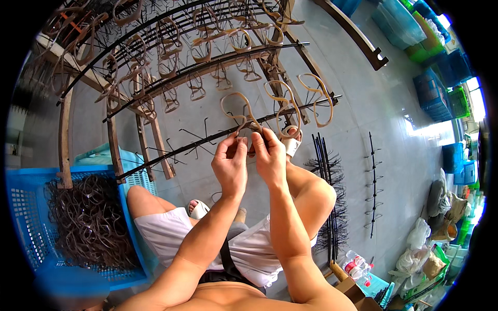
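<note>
Both my hands meet at a black rod with thin side prongs (194,145), which slopes across in front of my knees. My left hand (231,166) and my right hand (271,158) are closed in pinches around the near end of a brown eyeglass frame (248,106). Its other looped end sticks out beyond the rod. My fingers hide the exact grip. Just right of it, another eyeglass frame (280,85) hangs on the same rod, and a further one (324,98) is near the rod's right end. The rod's left half carries bare prongs.
Beyond stands a wooden rack (66,129) holding several rods of eyeglass frames. A blue basket (132,233) at left holds a heap of dark eyeglass frames (91,223). Bundled pronged rods (332,202) and a single one (372,181) lie right. Blue crates (436,96) line the far right.
</note>
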Demonstrator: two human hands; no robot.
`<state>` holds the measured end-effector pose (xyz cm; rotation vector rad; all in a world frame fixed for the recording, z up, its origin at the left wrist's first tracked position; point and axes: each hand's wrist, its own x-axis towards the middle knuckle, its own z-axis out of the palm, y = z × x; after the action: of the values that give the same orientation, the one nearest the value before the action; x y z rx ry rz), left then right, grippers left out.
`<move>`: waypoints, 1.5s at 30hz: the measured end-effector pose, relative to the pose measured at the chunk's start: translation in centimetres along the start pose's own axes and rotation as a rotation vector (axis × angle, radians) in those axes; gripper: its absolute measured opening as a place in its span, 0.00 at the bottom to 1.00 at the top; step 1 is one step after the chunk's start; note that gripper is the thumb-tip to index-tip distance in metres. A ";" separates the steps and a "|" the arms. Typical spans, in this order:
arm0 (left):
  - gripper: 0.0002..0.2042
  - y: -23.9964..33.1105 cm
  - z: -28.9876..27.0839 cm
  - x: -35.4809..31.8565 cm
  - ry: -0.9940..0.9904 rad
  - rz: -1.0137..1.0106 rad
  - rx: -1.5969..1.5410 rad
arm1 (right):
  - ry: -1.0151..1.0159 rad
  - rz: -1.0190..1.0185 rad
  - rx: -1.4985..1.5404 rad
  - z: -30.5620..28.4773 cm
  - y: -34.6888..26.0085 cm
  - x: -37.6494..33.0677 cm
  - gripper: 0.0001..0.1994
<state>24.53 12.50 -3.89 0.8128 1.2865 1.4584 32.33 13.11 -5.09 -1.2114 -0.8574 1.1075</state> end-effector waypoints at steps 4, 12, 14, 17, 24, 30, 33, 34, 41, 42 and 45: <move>0.09 0.8 0.5 0.2 0.054 0.001 0.166 | 0.027 0.049 0.026 0.1 -0.5 -0.2 0.08; 0.10 0.6 -0.3 0.2 -0.040 0.039 0.139 | 0.021 0.051 0.030 0.1 0.1 0.1 0.09; 0.11 0.6 -0.3 0.3 -0.049 0.008 0.111 | 0.016 0.044 0.043 0.0 0.0 0.2 0.10; 0.11 0.8 -0.2 0.3 -0.039 -0.099 -0.011 | 0.022 0.035 0.054 -0.1 -0.5 0.1 0.12; 0.08 0.2 0.7 0.3 0.030 -0.218 -0.379 | 0.097 -0.053 -0.107 -0.2 0.1 0.6 0.13; 0.12 -0.5 1.6 0.2 0.085 -0.087 -0.071 | 0.133 -0.064 -0.102 -0.6 0.4 0.7 0.13; 0.15 -0.7 0.3 0.1 -0.017 -0.132 -0.147 | 0.113 -0.092 -0.147 0.1 0.5 0.5 0.14; 0.15 0.2 -1.0 -0.7 -0.069 -0.048 -0.015 | 0.080 -0.109 -0.134 0.0 1.0 0.7 0.13; 0.10 3.8 -23.6 -2.9 0.092 0.395 0.447 | 0.417 -0.890 -1.259 4.3 -2.6 -4.2 0.19; 0.10 5.4 -28.5 -2.1 0.263 0.385 0.749 | 0.368 -0.842 -1.201 5.5 -3.2 -5.4 0.25; 0.13 6.5 -39.8 -2.7 0.605 0.253 1.807 | -0.227 -0.722 -0.812 11.7 -3.6 -9.1 0.18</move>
<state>-13.13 -1.96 -5.70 1.6874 3.0520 0.2675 19.47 7.56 1.00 -1.2400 -1.8505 0.2837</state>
